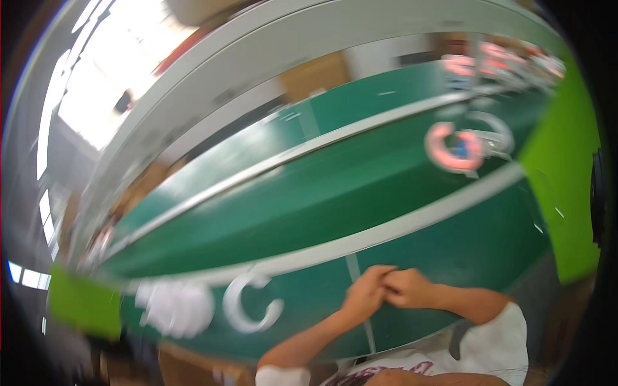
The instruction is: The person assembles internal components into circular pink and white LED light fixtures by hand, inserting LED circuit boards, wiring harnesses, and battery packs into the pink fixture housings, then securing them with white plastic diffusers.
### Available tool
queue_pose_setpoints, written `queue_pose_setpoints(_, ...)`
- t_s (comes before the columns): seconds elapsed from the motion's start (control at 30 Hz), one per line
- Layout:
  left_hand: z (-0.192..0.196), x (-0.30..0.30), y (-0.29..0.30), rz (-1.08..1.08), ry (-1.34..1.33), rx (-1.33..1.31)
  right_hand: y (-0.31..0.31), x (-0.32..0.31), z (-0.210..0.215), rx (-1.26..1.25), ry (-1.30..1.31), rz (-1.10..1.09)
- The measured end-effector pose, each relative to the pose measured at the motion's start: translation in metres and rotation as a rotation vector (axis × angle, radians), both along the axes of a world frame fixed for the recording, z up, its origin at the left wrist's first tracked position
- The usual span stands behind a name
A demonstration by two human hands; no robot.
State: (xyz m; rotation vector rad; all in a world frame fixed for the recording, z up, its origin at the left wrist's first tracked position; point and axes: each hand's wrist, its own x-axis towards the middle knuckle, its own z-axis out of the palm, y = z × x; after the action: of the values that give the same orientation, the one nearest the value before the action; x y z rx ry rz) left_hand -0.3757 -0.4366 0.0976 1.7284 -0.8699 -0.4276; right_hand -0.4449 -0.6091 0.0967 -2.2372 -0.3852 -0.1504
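Note:
My left hand (368, 291) and my right hand (411, 289) meet above the green worktop (444, 257), just in front of the pale rail. Both are closed, with the fingers curled in against each other; whatever they may hold is hidden and too blurred to name. To the left of my left forearm lies a white C-shaped piece (234, 309), its gap facing right. Beyond it, at the left end of the worktop, sits a pile of similar white pieces (183, 309), smeared by motion.
Past the pale rail (360, 241) runs a green belt (290, 199). A pink C-shaped piece (436, 151) lies on it at right, beside a whitish curved one (502, 128). Bright green panels (566, 180) flank the ends. A grey beam (257, 48) spans above; a cardboard box (315, 77) stands behind.

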Motion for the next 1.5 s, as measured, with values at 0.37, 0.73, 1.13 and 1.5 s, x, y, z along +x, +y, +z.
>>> queue_pose_setpoints(0.37,-0.008,-0.007,-0.004,-0.027,-0.002,-0.126,-0.005,-0.001,-0.021,0.145,-0.009,-0.016)
queue_pose_setpoints(0.73,0.009,-0.006,-0.004,0.087,-0.044,-0.377,-0.012,0.005,-0.026,0.071,-0.062,0.019)
queue_pose_setpoints(1.13,0.204,-0.063,0.084,0.078,-0.847,-1.916,0.019,0.000,0.006,0.163,0.007,0.036)
queue_pose_setpoints(1.5,0.203,-0.063,0.094,0.191,-1.370,-1.722,0.019,0.001,0.018,0.118,-0.033,-0.022)
